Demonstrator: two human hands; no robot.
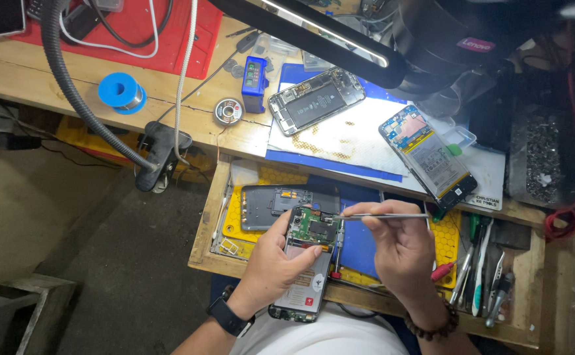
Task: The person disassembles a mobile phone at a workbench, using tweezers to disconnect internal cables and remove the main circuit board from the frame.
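Note:
My left hand (276, 261) grips an opened smartphone (306, 264) with its back removed, showing a green circuit board at the top and a battery below. It is held over an open wooden drawer (203, 217). My right hand (400, 248) pinches slim metal tweezers (379, 215) whose tips point left and touch the top edge of the circuit board. A dark watch sits on my left wrist, a bead bracelet on my right.
A grey phone back cover (269, 206) lies on a yellow mat in the drawer. Two more opened phones (316, 100) (435, 158) rest on the bench above. A blue solder spool (121, 92), a clamped grey hose (70, 85) and hand tools (479, 269) are around.

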